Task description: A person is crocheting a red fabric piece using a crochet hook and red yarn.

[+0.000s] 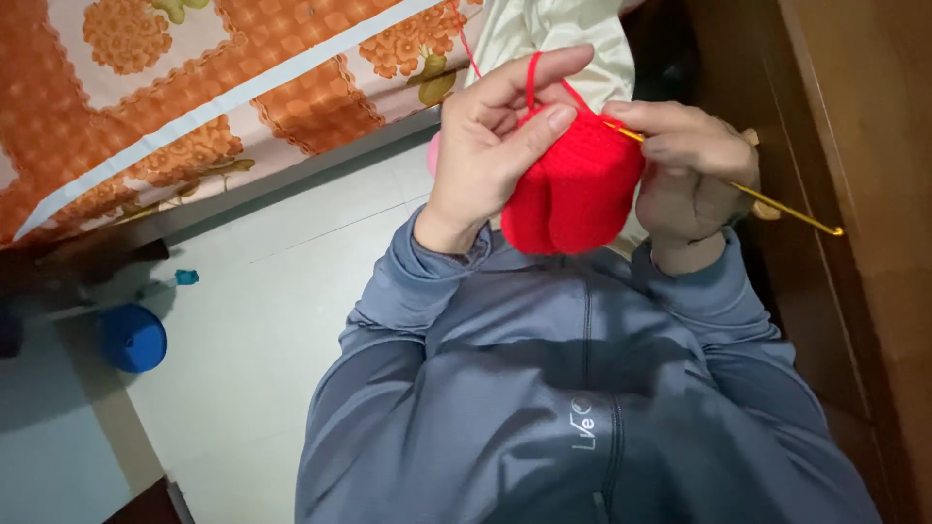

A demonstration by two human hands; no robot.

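My left hand [482, 150] grips a red crocheted piece [578, 189] in front of my chest, thumb pressed on its top edge. A red yarn strand [532, 76] loops over my raised index finger and runs up out of view. My right hand [687, 173] pinches a golden crochet hook [788, 210] whose tip enters the top edge of the red piece. The handle end sticks out to the right. Both grey-blue jacket sleeves [408, 291] reach up from the bottom of the view.
A bed with an orange floral sheet [194, 78] fills the upper left. Wooden furniture [854, 146] stands close on the right. On the pale tiled floor [262, 320] lie a blue round object [133, 338] and a small blue item [185, 278]. Cream cloth [553, 34] lies behind my hands.
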